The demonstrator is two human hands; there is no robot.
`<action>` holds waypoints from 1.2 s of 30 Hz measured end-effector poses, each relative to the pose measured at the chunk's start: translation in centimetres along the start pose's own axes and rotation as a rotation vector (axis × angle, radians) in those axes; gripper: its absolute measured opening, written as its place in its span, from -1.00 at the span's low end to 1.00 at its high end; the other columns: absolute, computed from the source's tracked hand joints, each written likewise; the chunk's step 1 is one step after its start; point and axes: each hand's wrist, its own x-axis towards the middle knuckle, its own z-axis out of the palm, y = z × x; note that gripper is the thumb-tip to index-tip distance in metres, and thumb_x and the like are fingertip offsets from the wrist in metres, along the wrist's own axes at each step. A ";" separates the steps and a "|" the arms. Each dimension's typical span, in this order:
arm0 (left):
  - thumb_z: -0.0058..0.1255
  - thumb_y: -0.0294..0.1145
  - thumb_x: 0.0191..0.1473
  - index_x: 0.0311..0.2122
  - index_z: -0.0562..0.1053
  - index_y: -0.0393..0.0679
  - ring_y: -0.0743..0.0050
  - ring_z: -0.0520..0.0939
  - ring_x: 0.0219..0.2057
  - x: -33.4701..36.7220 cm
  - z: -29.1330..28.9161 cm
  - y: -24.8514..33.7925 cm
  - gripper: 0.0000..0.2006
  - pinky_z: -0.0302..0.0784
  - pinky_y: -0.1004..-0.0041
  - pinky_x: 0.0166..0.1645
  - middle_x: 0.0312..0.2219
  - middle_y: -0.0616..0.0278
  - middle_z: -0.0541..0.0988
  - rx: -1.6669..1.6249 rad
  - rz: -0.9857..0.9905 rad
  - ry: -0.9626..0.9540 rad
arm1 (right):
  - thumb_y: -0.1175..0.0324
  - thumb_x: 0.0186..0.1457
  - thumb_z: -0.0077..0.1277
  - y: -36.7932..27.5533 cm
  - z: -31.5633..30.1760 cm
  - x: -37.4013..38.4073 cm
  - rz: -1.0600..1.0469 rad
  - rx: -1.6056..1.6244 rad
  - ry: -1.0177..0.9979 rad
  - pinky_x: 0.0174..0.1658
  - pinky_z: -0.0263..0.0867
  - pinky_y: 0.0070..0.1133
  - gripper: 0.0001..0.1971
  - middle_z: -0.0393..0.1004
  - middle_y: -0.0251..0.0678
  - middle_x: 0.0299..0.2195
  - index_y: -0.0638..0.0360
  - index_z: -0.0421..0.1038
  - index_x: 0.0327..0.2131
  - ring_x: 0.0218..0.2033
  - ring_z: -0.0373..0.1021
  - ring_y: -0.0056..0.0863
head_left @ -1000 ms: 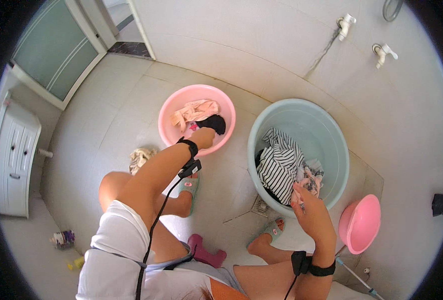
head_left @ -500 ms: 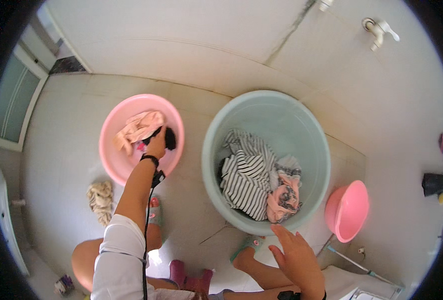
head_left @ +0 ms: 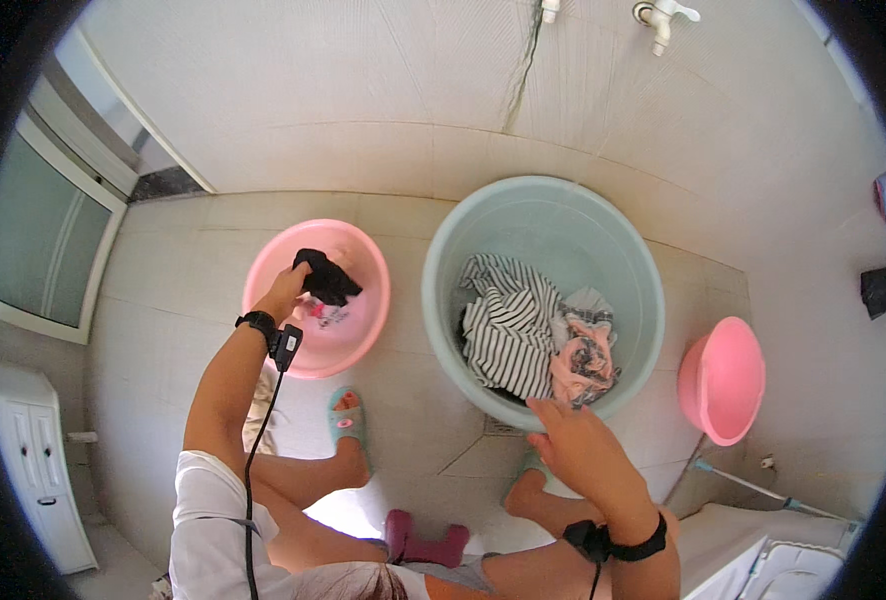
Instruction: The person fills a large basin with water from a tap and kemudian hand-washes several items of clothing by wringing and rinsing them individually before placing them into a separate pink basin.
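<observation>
Over the left pink basin [head_left: 380, 300], my left hand [head_left: 285, 292] grips a black cloth garment [head_left: 328, 280] by one end. The rest of it hangs inside the basin, partly covering a light pink garment [head_left: 347, 256]. Below the black cloth lies a small piece with pink and dark print [head_left: 331, 315]. My right hand [head_left: 585, 450] is by the near rim of a large grey-green tub [head_left: 643, 270], fingers stretched out and holding nothing. A black-and-white striped garment [head_left: 511, 335] and a peach garment with grey pattern [head_left: 585, 365] lie bunched in that tub.
A smaller pink basin [head_left: 731, 385] leans on its side at the right, near a pole [head_left: 753, 482]. Beige cloth [head_left: 261, 405] lies on the floor, partly hidden by my left arm. A maroon stool [head_left: 428, 545] is between my legs. A tap [head_left: 661, 30] juts from the wall.
My left hand has lifted and shifted the black garment toward the basin's far left, over the pink one. The view has shifted; my right hand remains by the tub's near rim.
</observation>
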 end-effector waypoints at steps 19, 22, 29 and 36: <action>-0.05 -0.33 0.04 -0.05 0.31 -0.21 0.29 0.52 -0.15 -31.6 11.2 8.3 -0.65 0.45 0.30 0.01 -0.18 0.13 0.49 -0.617 0.014 -0.586 | 0.39 -0.23 0.17 -4.0 7.4 5.3 -0.094 0.597 0.245 0.13 0.05 -0.41 -0.26 0.06 0.17 0.08 0.31 0.06 0.06 0.12 0.05 0.01; -0.09 -0.38 0.03 -0.09 0.32 -0.21 0.30 0.52 -0.15 -29.4 12.1 5.1 -0.70 0.47 0.30 -0.02 -0.18 0.12 0.48 -0.655 -0.023 -0.558 | 0.48 -0.22 0.06 -3.8 7.2 4.9 0.064 0.644 0.095 0.07 0.12 -0.40 -0.50 0.24 0.12 -0.05 0.35 0.21 -0.10 0.03 0.18 -0.01; -0.31 -0.02 0.15 -0.07 0.27 -0.26 0.22 0.51 -0.14 -29.7 15.1 4.3 -0.53 0.46 0.13 -0.04 -0.19 0.08 0.45 -0.514 -0.542 -0.763 | 0.71 -0.33 -0.16 -5.1 7.2 3.0 -0.326 0.700 0.560 0.08 0.10 -0.50 -0.47 0.30 -0.04 -0.07 0.35 0.23 -0.11 0.05 0.22 -0.18; -0.16 -0.08 0.13 -0.24 0.42 -0.12 0.43 0.58 -0.31 -27.9 15.5 2.5 -0.68 0.53 0.36 -0.19 -0.33 0.24 0.55 -0.645 -0.365 -0.737 | 0.73 -0.27 -0.23 -7.3 6.8 1.8 -0.196 1.438 0.035 0.01 0.16 -0.64 -0.46 0.29 -0.39 -0.10 0.25 0.21 -0.07 -0.09 0.26 -0.62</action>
